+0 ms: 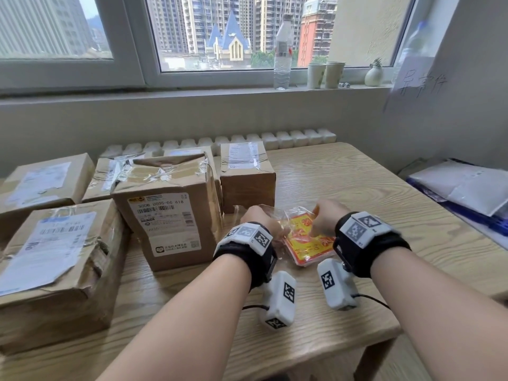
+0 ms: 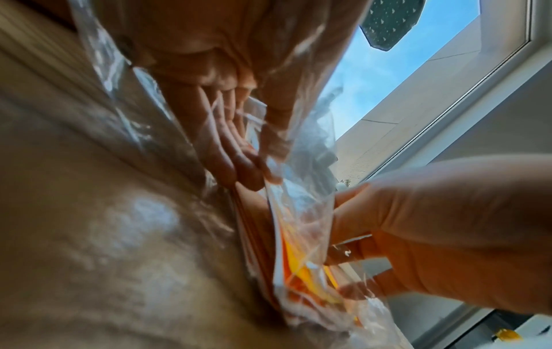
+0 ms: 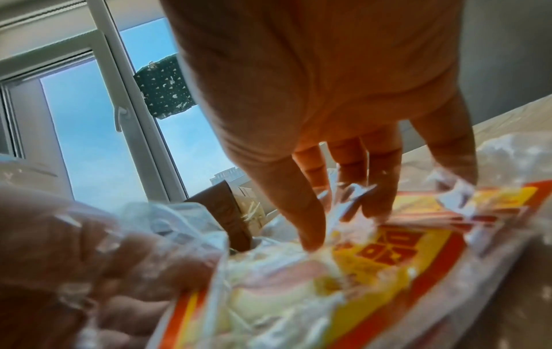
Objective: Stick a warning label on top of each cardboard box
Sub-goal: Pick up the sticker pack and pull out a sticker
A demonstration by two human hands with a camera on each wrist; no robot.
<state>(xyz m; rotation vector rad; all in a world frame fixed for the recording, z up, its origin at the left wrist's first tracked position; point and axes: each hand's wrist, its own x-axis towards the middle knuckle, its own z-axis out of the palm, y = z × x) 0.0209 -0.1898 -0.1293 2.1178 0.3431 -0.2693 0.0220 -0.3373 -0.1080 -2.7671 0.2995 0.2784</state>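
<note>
Both forearms come in from the bottom of the head view, bare, each with a black wrist strap carrying white tracker blocks, angling in toward each other over the wooden counter (image 1: 343, 188). Left hand (image 1: 259, 217) and right hand (image 1: 327, 215) meet on a clear plastic bag (image 1: 277, 213) of warning labels (image 1: 308, 243), a yellow and red stack lying on the counter just right of the nearest boxes.

Left wrist cam shows the left hand's fingers (image 2: 227, 151) curled and bunched on the crinkly film, pinching one side of the bag, so that hand is closed on plastic. Right wrist cam shows the right hand's fingers (image 3: 301, 212) pointing down and close together, tips pushing into the bag against the top of the label stack; thumb and forefinger look like they're nipping the film or a label edge, but it's too blurry to say which. No label is out of the bag, and none of the yellow ones is on any box top.

Just left of the hands stands a tall dented cardboard box (image 1: 167, 213) with a shipping slip on its front. Beside it, front left, a lower crumpled box (image 1: 57, 270), more boxes behind (image 1: 44, 182), and one small box (image 1: 246, 174) further back. Past the counter there's a radiator, then the windowsill with a water bottle (image 1: 282, 53), two cups and a little vase.
</note>
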